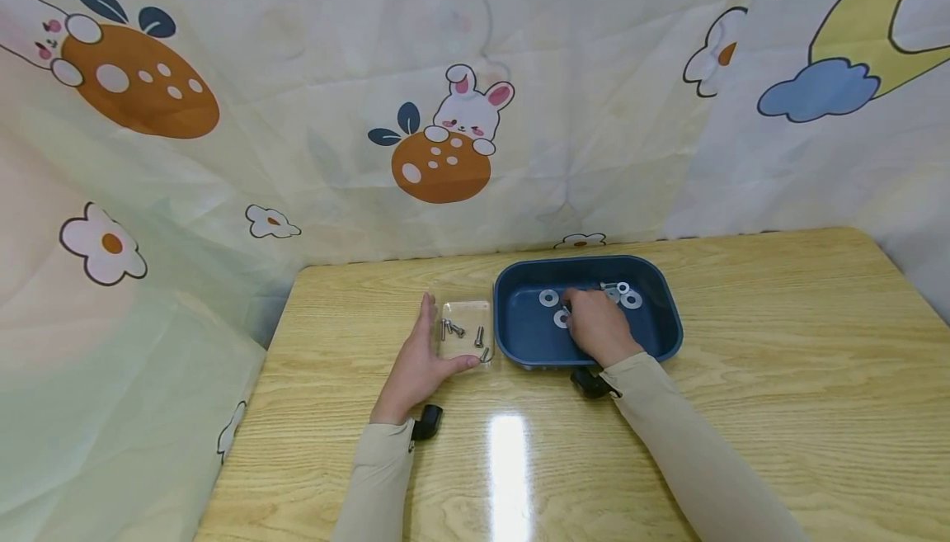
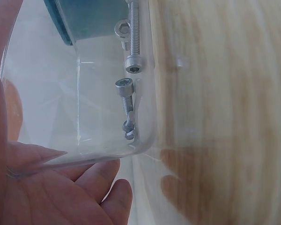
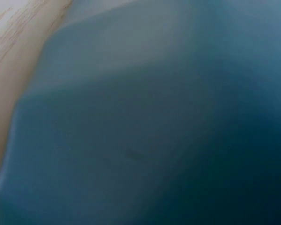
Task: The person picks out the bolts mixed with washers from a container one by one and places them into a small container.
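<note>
My left hand [image 1: 419,369] holds a clear plastic box [image 1: 467,306], thumb along its near side and fingers along its left. Several socket-head screws [image 1: 479,336] lie in the box; the left wrist view shows the screws [image 2: 125,89] close up through the clear wall. My right hand [image 1: 599,326] reaches down into a dark blue tray [image 1: 515,352], fingers curled, pinching a small screw at the fingertips, mostly hidden by the hand. A flat washer [image 1: 562,319] lies right beside these fingertips, another washer [image 1: 548,298] a little farther left.
More washers [image 1: 631,300] and a screw [image 1: 610,285] lie at the tray's right rear. The box stands against the tray's left side on a wooden table [image 1: 779,377]. A printed cloth [image 1: 594,113] hangs behind the table. In the right wrist view, the tray wall [image 3: 107,117] fills most of the picture.
</note>
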`<action>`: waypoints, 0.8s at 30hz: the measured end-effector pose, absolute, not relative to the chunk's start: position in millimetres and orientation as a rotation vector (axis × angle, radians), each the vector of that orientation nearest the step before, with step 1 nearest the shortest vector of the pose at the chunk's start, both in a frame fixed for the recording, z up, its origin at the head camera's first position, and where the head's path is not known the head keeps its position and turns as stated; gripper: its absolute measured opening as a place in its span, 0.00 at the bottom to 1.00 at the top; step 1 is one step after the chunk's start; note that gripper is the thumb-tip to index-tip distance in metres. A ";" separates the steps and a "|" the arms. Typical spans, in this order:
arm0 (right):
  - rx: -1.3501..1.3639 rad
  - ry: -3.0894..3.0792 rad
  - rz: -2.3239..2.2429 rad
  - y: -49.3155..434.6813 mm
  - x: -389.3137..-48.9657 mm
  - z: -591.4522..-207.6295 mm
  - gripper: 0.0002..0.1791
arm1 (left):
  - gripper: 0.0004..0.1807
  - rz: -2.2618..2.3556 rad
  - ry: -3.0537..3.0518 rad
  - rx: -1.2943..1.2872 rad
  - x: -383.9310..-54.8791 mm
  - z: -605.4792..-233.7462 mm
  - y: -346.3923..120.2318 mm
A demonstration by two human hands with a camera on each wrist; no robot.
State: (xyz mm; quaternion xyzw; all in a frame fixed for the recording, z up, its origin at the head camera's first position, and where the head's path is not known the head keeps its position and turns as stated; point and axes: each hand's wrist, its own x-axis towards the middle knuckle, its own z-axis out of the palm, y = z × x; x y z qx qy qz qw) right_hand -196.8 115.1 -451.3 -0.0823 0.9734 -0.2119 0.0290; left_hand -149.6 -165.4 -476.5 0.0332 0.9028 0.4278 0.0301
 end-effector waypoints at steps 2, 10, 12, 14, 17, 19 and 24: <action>-0.251 3.001 -0.663 115.0 -196.5 -450.3 0.15 | 0.70 1.320 2.781 0.102 -149.6 -476.2 -165.4; -0.252 3.036 -0.704 115.2 -194.9 -449.7 0.14 | 0.70 1.325 2.773 0.096 -149.8 -477.2 -165.6; -0.263 3.053 -0.718 115.3 -194.4 -450.2 0.14 | 0.70 1.323 2.773 0.099 -149.6 -477.5 -165.7; -0.278 3.071 -0.728 115.3 -194.0 -450.5 0.14 | 0.70 1.321 2.775 0.103 -149.5 -477.4 -165.7; -0.295 3.093 -0.738 115.5 -193.7 -450.7 0.14 | 0.70 1.315 2.781 0.109 -149.3 -476.9 -165.7; -0.303 3.104 -0.744 115.6 -193.5 -450.4 0.14 | 0.70 1.309 2.784 0.111 -149.2 -476.6 -165.8; -0.321 3.126 -0.778 115.4 -192.5 -449.0 0.14 | 0.70 1.299 2.789 0.113 -149.4 -476.7 -166.1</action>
